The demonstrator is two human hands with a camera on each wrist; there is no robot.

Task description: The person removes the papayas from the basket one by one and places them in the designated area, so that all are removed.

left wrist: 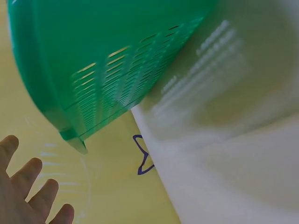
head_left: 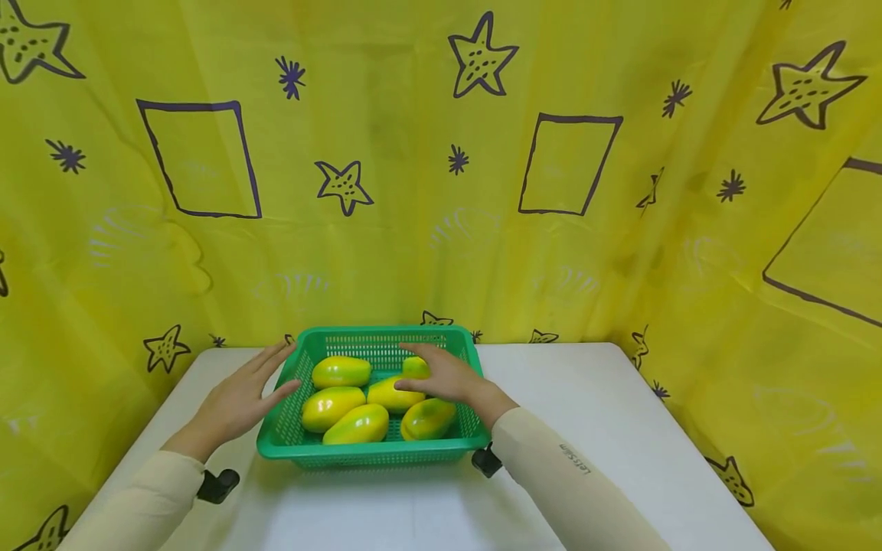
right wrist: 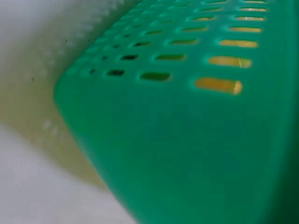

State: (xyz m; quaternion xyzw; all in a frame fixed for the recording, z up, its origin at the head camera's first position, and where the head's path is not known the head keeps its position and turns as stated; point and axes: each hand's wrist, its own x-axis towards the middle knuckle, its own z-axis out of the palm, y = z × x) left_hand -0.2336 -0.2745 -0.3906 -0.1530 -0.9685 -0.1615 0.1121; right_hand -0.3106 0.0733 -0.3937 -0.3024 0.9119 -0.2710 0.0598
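On the tabletop (head_left: 561,380), a green basket (head_left: 375,450) holds six yellow-green fruits (head_left: 356,425). The left hand (head_left: 236,399) has straight, parted fingers just beside the basket's left side; the right hand (head_left: 452,375), thumb and fingers wide apart, hangs over the right-side fruits, contact unclear.

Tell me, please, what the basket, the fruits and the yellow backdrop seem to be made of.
The green basket: most likely molded plastic, smooth with slight sheen, given its regular slots and rounded rim. The fruits: smooth and glossy, judging by bright highlights; real or imitation, I cannot tell. The yellow backdrop: thin sheeting, creased and faintly shiny, perhaps plastic or fabric.
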